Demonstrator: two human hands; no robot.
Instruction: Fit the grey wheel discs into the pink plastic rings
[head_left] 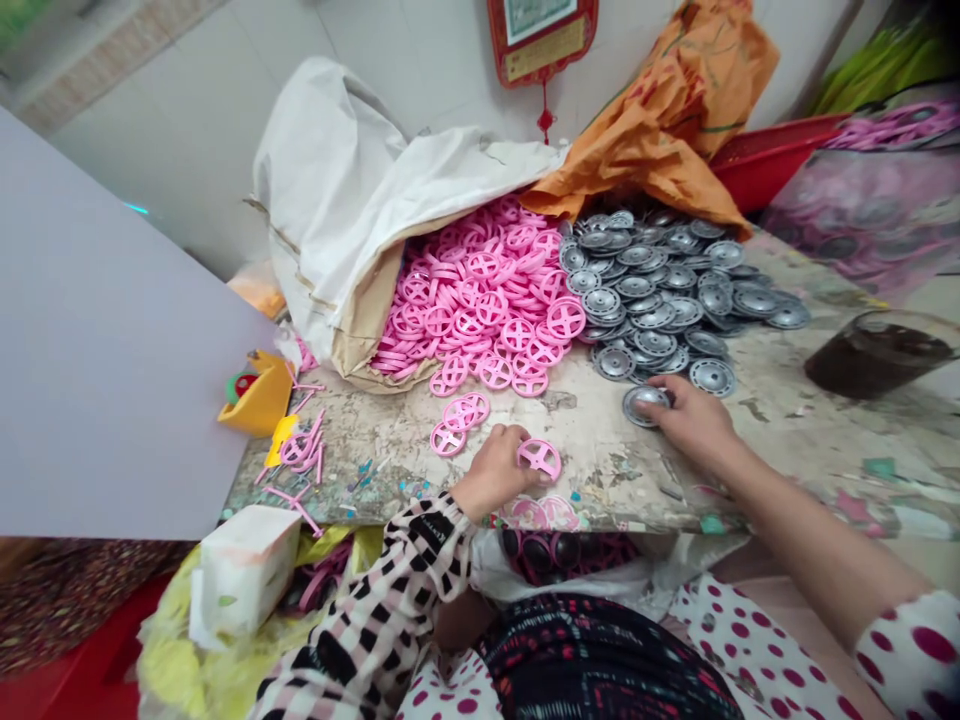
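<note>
Now, left hand [498, 470]: grip closed on one pink wheel [541, 458]; right hand [694, 420]: grip closed on one gray disc [639, 407].

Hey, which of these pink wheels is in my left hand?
The lone pink wheel at the fingertips of your left hand, right of the small loose cluster; no hand is on any other pink wheel.

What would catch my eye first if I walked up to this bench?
Probably the bright pink wheels spilling from a white sack at the back middle, right against a heap of grey discs. Above the discs, a crumpled orange sack stands out too. Nearer, the left hand holds one pink wheel.
</note>
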